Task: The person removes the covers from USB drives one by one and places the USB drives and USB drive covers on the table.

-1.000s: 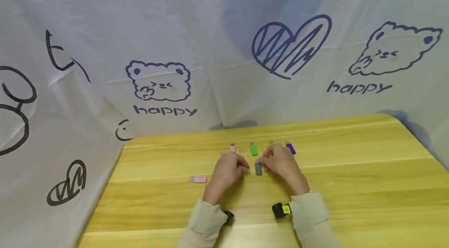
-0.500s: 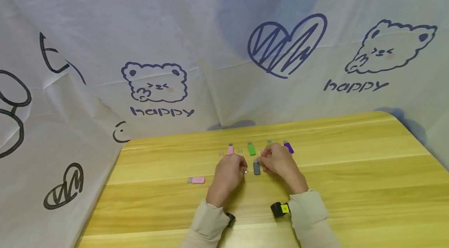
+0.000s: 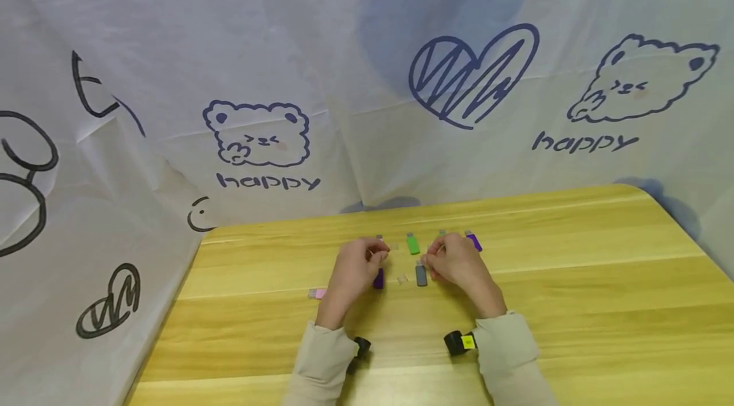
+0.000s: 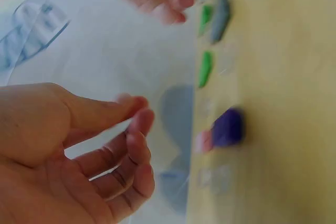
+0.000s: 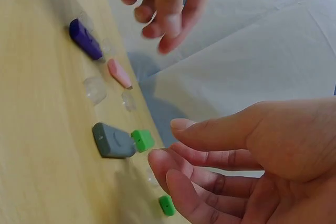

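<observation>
My left hand (image 3: 357,266) hovers above a purple USB stick (image 3: 378,279), holding nothing; its thumb and index tips come close together in the left wrist view. A clear cap (image 3: 402,279) lies on the table between that stick and a grey USB stick (image 3: 421,274). Beside the grey stick is my right hand (image 3: 459,261), fingers loosely bent. In the right wrist view the thumb and fingers of this hand (image 5: 247,156) stand apart with nothing between them. The grey stick (image 5: 114,141) lies flat, its metal plug toward a green USB stick (image 5: 142,140).
Along the back are a green USB stick (image 3: 413,244), a purple one (image 3: 473,241) and a small clear cap (image 3: 394,246). A pink stick (image 5: 119,74) lies behind the left hand; another pink one (image 3: 317,294) lies to the left. A printed cloth (image 3: 355,74) hangs behind the table.
My left hand has let go of the clear cap, now on the table, and moved left and slightly back, uncovering the purple stick. My right hand has barely moved.
</observation>
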Motion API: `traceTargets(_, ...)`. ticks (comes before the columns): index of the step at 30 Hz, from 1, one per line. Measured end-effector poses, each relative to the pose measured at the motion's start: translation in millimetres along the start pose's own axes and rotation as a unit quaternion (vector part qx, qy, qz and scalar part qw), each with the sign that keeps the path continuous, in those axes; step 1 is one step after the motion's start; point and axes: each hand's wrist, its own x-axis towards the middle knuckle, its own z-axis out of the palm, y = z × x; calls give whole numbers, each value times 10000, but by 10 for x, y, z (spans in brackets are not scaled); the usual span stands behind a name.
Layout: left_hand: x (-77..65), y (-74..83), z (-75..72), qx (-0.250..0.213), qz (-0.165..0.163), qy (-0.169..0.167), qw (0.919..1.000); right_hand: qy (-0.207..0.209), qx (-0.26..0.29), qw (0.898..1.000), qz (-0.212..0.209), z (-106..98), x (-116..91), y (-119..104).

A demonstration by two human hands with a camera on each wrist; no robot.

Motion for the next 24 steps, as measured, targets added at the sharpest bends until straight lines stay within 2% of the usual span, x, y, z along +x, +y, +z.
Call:
traceTargets(4,15,-96,-214,-872,-190,312,9955,-14,-48,9997,-229,-5,-15,-50)
traceTargets(8,13,-204,-379,-1475,-476,458,9869,11,-79,9982,-588,-6,-38,-120)
traceTargets(13,6,-327,-541,-2012,-717,539,9754,83,-217,9932,-1140,7,-87,-230)
traceTargets(17,-45,-272,-719,-2133,-893,622,9709,-88,-225,9890,-1460,34,-146,-341)
traceTargets(21,-77,-392,-795,-2101,-1079,753,9688,-286,-220,9854,-1662,105,-221,-463)
traceTargets(24,-79,-608,-782,-2071,-1177,889,9671,-436,-217,9818,-1835,170,-283,-560)
